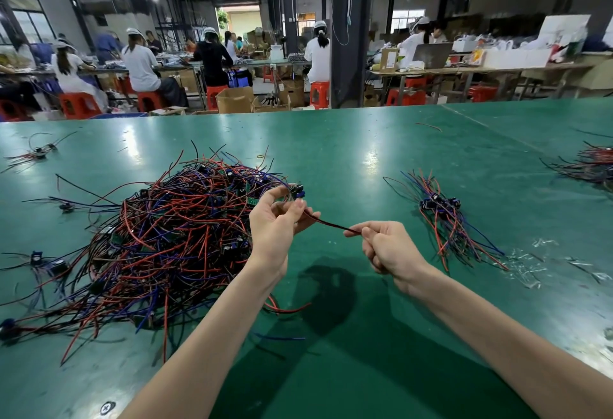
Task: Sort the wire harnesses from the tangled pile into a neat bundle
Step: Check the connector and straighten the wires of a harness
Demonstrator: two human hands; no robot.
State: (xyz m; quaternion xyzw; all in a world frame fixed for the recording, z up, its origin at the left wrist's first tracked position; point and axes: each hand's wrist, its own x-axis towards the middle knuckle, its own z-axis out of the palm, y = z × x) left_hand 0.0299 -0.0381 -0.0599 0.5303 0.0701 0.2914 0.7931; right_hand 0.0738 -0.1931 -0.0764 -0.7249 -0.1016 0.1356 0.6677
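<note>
A big tangled pile (172,239) of red, blue and black wire harnesses lies on the green table (348,160), left of centre. My left hand (275,223) is raised beside the pile's right edge and pinches one wire harness (328,222) near its black-and-blue connector end. My right hand (386,246) grips the same harness's wires in curled fingers; the wires stretch taut between both hands. To the right, a small sorted bundle (447,219) lies with its connectors grouped together and its wires fanned toward me.
Loose single harnesses (39,151) lie scattered at the left. Another wire pile (593,163) sits at the far right edge. Clear plastic scraps (530,266) lie right of the bundle. People work at benches beyond the table's far edge.
</note>
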